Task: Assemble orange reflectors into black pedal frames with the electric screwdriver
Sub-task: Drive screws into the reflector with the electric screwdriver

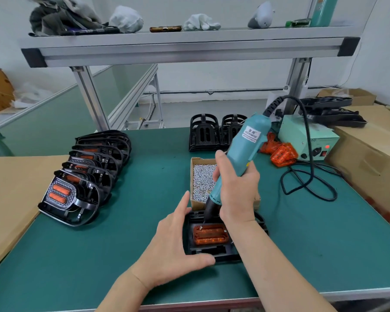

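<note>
Orange plastic is what the whole move hangs on. The orange reflector [211, 236] sits bedded in the black pedal frame [212, 253], which lies flat on the green table [144, 176] close to its near edge, a little right of the middle. The reflector's long axis runs left to right, parallel with that near edge, so its fixing corners lie at the two short ends.

From where I stand the electric screwdriver [245, 143] leans down from the far right. Its dark nose meets the reflector at the far-left corner, where a small bright screw [200, 227] shows. The right hand [236, 190] is wrapped round the teal barrel, directly above the frame, and is plainly the hand nearer that corner. The left hand [176, 239] comes in from the near-left side and holds the frame across its left end, thumb along the near edge and fingers reaching up the far side to steady it. The two hands are apart, with the reflector between them.

I would judge that the screw at this corner is being driven and that the right-hand end is not yet fastened; I can't make out a screw there. To reach that end the bit must travel along the long axis, toward the table's right edge. It would likely stop on the way at the box of screws [202, 176] just beyond the frame's far edge.
</note>
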Demonstrator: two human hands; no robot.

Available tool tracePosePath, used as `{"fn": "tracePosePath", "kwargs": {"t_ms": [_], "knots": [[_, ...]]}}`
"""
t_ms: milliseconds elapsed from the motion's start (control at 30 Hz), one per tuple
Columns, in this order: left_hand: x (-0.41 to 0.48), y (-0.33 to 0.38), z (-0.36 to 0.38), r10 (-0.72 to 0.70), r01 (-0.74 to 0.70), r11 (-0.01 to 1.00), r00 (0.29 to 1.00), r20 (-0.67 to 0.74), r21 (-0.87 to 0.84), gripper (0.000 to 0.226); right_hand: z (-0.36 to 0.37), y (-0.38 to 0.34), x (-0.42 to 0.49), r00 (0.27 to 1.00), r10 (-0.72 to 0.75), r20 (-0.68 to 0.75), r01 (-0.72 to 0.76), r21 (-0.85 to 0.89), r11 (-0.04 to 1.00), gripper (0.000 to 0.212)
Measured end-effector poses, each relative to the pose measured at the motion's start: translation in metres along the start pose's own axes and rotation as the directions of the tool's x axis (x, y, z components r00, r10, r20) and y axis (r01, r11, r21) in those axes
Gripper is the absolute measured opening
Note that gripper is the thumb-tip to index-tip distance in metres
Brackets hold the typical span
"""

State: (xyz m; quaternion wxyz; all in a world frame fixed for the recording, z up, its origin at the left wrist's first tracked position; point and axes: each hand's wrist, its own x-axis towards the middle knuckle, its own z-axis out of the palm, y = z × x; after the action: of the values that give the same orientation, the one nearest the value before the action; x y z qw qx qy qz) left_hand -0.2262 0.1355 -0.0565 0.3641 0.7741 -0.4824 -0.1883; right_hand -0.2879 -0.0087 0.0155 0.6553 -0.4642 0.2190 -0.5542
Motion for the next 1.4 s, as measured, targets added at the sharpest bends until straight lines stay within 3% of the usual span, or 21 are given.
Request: {"fn": "tracePosePath", "kwargs": {"t_ms": [267, 400, 767, 967, 1400], "knots": [[0.003, -0.007, 0.005, 0.044, -0.043, 0.998, 0.999, -0.031, 0.037, 0.141, 0.007, 0.004, -0.009, 0.991, -0.059, 0.122, 0.067, -0.06, 0.996, 0.028], [0.003, -0.01, 0.006, 0.055, -0.053, 0.998, 0.998, -0.034, 0.045, 0.14, 0.006, 0.008, -0.01, 0.992, -0.061, 0.11, 0.07, -0.081, 0.994, 0.017], [0.002, -0.015, 0.007, 0.049, -0.048, 0.998, 0.997, -0.06, 0.027, 0.144, 0.011, 0.018, -0.013, 0.984, -0.059, 0.166, 0.08, -0.126, 0.989, 0.037], [0.003, -0.013, 0.006, 0.052, -0.051, 0.998, 0.997, -0.058, 0.023, 0.144, 0.01, 0.02, -0.014, 0.975, -0.055, 0.217, 0.098, -0.192, 0.976, 0.035], [0.005, -0.018, 0.011, 0.037, -0.035, 0.999, 0.997, -0.067, 0.033, 0.143, 0.005, 0.015, -0.012, 0.968, 0.011, 0.251, 0.027, -0.148, 0.989, 0.032]]}}
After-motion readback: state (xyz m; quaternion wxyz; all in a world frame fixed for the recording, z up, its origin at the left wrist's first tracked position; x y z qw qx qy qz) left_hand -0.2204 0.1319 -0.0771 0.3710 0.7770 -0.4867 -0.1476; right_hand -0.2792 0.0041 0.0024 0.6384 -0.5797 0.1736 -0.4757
